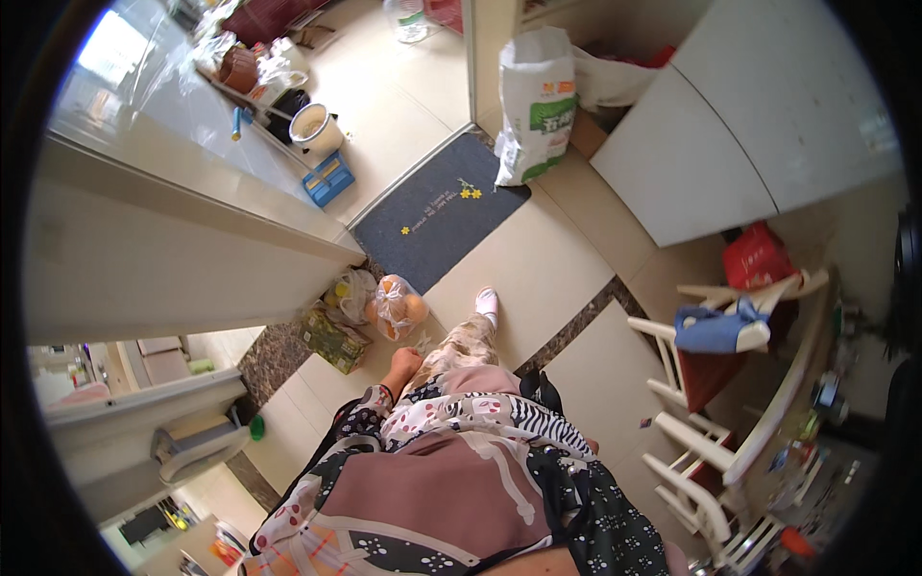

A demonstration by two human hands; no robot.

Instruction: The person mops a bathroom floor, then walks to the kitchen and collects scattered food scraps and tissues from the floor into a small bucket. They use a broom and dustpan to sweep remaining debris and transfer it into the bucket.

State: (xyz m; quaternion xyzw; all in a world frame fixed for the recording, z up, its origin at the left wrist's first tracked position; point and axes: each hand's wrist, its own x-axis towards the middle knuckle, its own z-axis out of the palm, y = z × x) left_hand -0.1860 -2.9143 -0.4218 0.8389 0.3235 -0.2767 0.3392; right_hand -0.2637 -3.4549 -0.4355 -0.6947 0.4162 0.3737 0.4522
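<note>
My left hand [405,363] hangs at my side with its fingers curled in, and I see nothing in it. On the floor just beyond it are a clear plastic bag of orange round produce [395,308], a second knotted bag [353,295] and a green printed box [335,340]. Only a sliver of my right hand [592,445] shows beside the patterned apron [439,489]; its fingers are hidden. One foot in a light shoe [488,302] is forward on the tiled floor [547,266].
A dark doormat [443,209] lies at the sliding-door threshold. A white woven sack [536,108] stands on its right corner. Beyond the doorway are a bucket [315,129] and a blue dustpan [329,180]. Chairs [709,374], one with blue cloth [713,327], line the table [781,389] at right.
</note>
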